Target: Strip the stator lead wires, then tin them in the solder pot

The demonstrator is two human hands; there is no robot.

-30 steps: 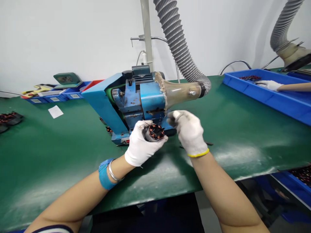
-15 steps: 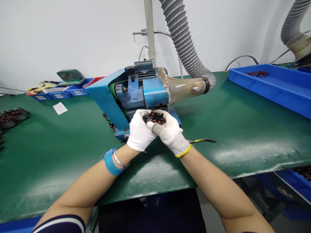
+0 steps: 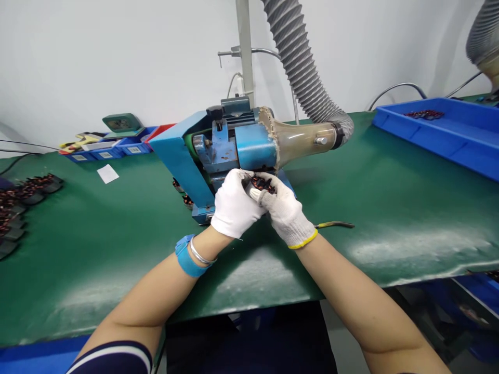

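Both gloved hands grip a small, round copper-wound stator, dark with coppery coils, in front of a blue belt machine. My left hand, in a smooth white glove, is closed on the stator's left side. Around its right side wraps my right hand, in a knitted glove with a yellow cuff, its thumb lying across the front. Fingers hide much of the stator's rim. The hands are just below the machine's blue cover; whether the stator touches the machine cannot be made out.
A grey extraction hose joins the machine's tan hood. Yellow-handled pliers lie right of my hands. Several copper-wound parts sit at left. Small bins stand behind, and a blue tray is at right.
The view has swung slightly left, so everything sits further right in the picture. Both hands keep hold of the stator at the machine's front, and it appears slightly turned.
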